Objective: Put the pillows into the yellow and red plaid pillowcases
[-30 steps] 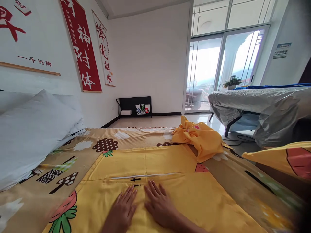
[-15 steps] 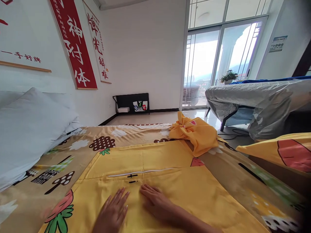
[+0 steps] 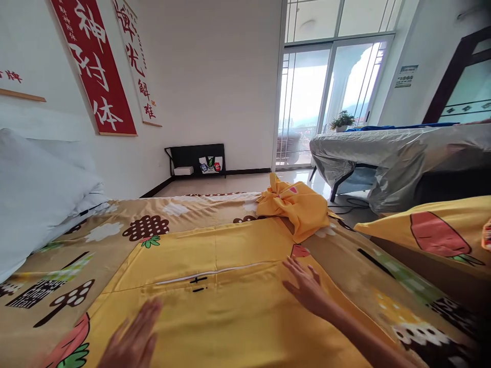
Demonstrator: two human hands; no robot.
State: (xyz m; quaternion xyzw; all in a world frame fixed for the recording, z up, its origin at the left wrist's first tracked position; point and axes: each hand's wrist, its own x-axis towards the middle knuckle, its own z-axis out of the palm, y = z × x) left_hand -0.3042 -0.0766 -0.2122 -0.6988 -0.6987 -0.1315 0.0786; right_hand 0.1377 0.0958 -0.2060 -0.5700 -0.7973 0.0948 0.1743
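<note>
A yellow fabric cover (image 3: 230, 312), printed with carrots, lies spread flat on the bed; a white zipper (image 3: 218, 271) runs across it. My left hand (image 3: 132, 335) is over the cover's left part, fingers stretched out and slightly blurred. Near the printed carrot on the right, my right hand (image 3: 305, 289) lies on or just above the fabric with fingers spread. Neither hand grips anything. Beyond the cover's far right corner sits a bunched yellow cloth bundle (image 3: 295, 207).
White pillows (image 3: 42, 189) rest at the left on the patterned bed sheet (image 3: 111, 240). Another yellow carrot-print cloth (image 3: 437, 230) is at the right edge. Behind it stands a plastic-covered table (image 3: 406, 140) with a potted plant (image 3: 342, 121).
My hands have moved apart: the left one toward the left and the right one toward the cover's right side. The view has turned slightly to the right.
</note>
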